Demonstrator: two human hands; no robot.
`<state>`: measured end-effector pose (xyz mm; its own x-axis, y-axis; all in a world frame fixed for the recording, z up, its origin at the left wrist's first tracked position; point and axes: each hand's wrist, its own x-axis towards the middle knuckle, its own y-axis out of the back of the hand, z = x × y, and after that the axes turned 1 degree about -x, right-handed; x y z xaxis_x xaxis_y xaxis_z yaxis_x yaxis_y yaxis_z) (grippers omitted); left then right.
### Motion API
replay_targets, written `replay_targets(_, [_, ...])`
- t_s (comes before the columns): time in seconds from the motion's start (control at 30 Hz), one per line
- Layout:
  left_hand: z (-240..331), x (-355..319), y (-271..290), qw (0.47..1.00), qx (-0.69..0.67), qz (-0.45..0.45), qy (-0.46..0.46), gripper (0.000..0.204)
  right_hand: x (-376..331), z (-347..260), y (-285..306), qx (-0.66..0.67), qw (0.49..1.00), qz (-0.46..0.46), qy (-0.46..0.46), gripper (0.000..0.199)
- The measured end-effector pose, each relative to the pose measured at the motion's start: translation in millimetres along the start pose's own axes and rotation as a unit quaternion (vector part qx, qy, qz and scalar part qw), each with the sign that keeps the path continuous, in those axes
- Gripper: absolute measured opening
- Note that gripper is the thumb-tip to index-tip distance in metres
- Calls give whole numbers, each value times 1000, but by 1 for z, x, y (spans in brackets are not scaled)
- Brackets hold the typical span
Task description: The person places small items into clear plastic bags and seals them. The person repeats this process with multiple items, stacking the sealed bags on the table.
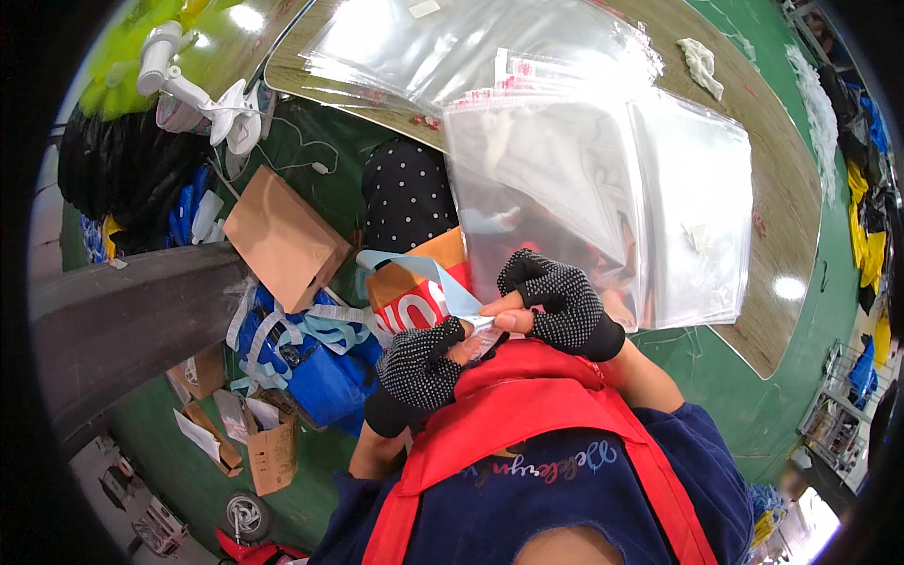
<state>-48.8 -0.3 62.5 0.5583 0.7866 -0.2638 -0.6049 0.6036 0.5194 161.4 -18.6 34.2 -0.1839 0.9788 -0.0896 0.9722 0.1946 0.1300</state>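
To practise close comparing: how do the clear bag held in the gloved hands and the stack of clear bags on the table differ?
The held bag hangs upright, pinched at its lower edge by the left hand and right hand; the stack of bags lies flat on the table, untouched. The held bag is single; the stack holds many. Both are clear plastic.

Glossy clear plastic bags; dotted knit cloth gloves; wood-grain tabletop.

The two hands, left hand beside right hand, meet at the lower edge of a clear bag raised before a table, with a cardboard box to their left.
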Motion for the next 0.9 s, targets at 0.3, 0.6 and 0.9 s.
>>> replay_targets(0.3, [-64, -23, 57, 842, -320, 419, 118, 26, -12, 45, 41, -538, 813, 203, 90, 12])
replay_targets(0.6, [-55, -13, -23, 979, -138, 97, 112, 33, -43, 52, 1, -578, 811, 83, -40, 28])
replay_targets(0.9, [-21, 28, -54, 796, -581, 35, 167, 35, -65, 28, 24, -51, 963, 232, -129, 15])
